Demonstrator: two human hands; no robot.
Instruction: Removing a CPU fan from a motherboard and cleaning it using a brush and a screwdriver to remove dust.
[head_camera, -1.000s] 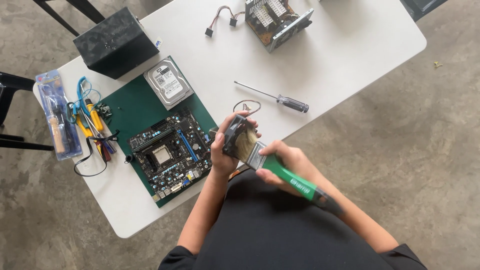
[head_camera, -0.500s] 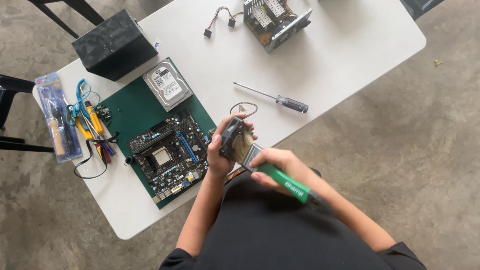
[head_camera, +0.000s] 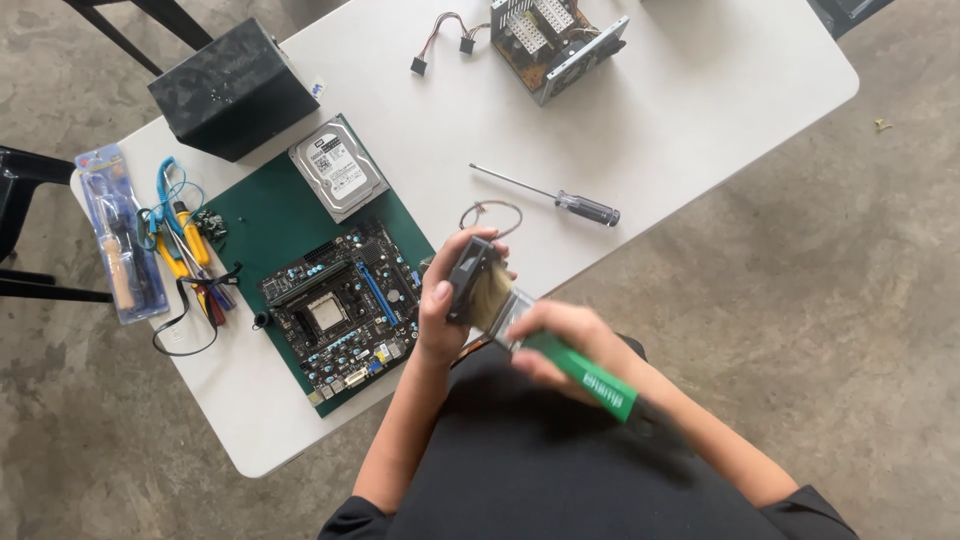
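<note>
Fan (head_camera: 468, 280), small, black and square, is gripped on edge in the closed left hand (head_camera: 440, 315) just over the near edge of the white table (head_camera: 700, 90), while a green-handled brush (head_camera: 575, 365) is clasped in the closed right hand (head_camera: 560, 335) with its pale bristles laid against the fan's face. Motherboard (head_camera: 345, 310) is seen flat on a green mat (head_camera: 265, 225) just beside the left hand, with a hard drive (head_camera: 338, 167) at the mat's far edge. Screwdriver (head_camera: 560, 198) is noted beyond the hands, hand tools (head_camera: 180, 245) at the table's left end.
</note>
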